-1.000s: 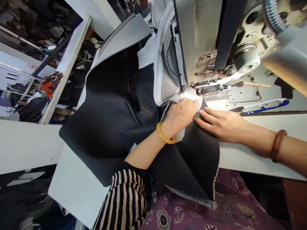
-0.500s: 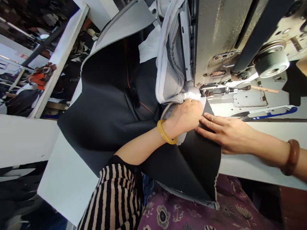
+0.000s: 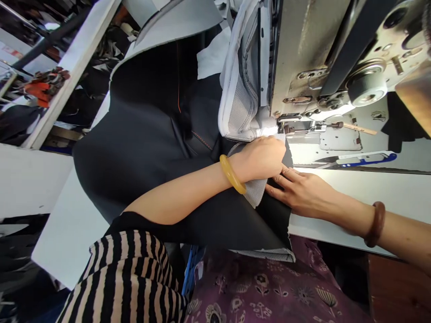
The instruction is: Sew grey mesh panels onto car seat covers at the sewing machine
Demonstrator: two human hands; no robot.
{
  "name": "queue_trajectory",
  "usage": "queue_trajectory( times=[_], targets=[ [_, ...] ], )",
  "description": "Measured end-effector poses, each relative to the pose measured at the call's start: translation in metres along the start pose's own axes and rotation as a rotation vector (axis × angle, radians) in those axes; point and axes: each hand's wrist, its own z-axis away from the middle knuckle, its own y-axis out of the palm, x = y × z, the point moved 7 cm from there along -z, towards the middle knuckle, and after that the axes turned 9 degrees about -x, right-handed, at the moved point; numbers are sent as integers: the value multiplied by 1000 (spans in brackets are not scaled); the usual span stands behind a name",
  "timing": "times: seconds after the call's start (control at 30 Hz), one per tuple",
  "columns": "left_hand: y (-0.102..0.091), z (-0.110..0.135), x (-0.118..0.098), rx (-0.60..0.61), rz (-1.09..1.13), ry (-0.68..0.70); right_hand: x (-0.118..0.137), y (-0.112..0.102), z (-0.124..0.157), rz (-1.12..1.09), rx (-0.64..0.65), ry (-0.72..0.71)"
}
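A large black leather-like cover (image 3: 141, 143) with orange stitching lies over the worktable under my arms. My left hand (image 3: 261, 157), with a yellow bangle at the wrist, is closed on a grey mesh fabric piece (image 3: 256, 190) beside the sewing machine's presser foot (image 3: 282, 128). Its fingertips are mostly hidden from above. My right hand (image 3: 299, 190) lies with fingers stretched out flat on the black material, close against the left hand. A grey mesh part with pale edging (image 3: 235, 107) stands folded just left of the machine head.
The sewing machine (image 3: 303, 54) fills the upper right. On its bed lie a blue-handled blade tool (image 3: 367, 159) and a black scrap (image 3: 404, 121). A wooden stick (image 3: 358, 128) points out from the foot area. Scraps fill a white-edged bin (image 3: 74, 72) at the left.
The black cover's near edge has drawn up toward the machine. My right hand has slid left, closer to my left hand. The whole view has shifted slightly.
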Motion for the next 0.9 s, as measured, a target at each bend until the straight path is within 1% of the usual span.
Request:
queue_trajectory(
  times=[0.13,0.2,0.3,0.33,0.4,0.47,0.53,0.63,0.8,0.9],
  targets=[
    [1,-2,1,2,7,-12,-4,3,-3,21,-12,25],
    [1,-5,0,0,13,3,-7,6,-6,39,-15,32],
    [3,-8,-2,-23,25,50,-9,9,-9,75,12,43],
    [4,-7,-1,-35,36,40,-8,9,-9,72,27,46],
    [8,-2,3,-36,79,-18,-2,5,-7,18,68,34],
    [11,6,6,-39,123,-64,11,0,-4,-71,111,-12],
    [13,11,5,-38,141,-49,25,-5,-2,-113,128,-59],
    [14,13,5,-18,136,-14,36,-8,-6,-65,95,-56],
    [11,8,5,4,163,-1,42,0,-21,0,87,-9],
    [12,8,4,21,191,-6,44,1,-24,4,68,4]
  ],
)
